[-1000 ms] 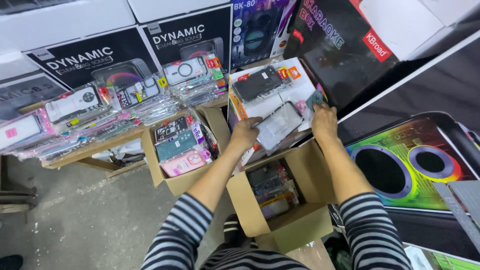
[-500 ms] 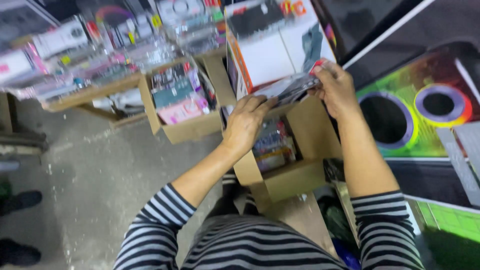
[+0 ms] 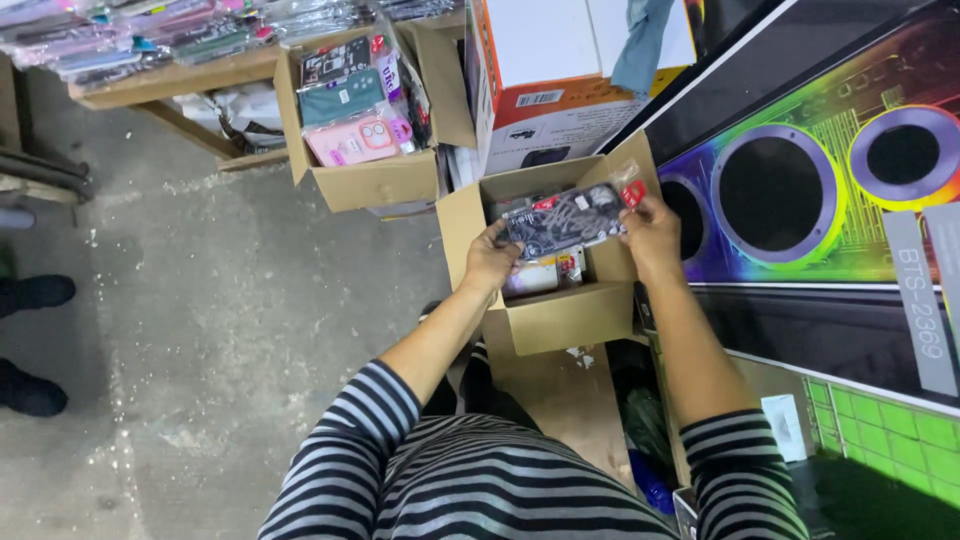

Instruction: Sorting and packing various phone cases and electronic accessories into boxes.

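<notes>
Both hands hold one dark packaged phone case in clear plastic, level over an open cardboard box. My left hand grips its left end and my right hand grips its right end by a red tag. More packaged cases lie inside the box under the held one. Both arms wear black-and-white striped sleeves.
A second open box of pink and teal phone cases stands to the left. An orange-and-white carton stands behind. A large speaker with rainbow-lit rings lies on the right. Bagged cases cover a wooden shelf. Another person's dark shoes are on the concrete floor at the left edge.
The view has tilted down toward the floor. Both hands have brought the packaged case down from the carton to just above the open box.
</notes>
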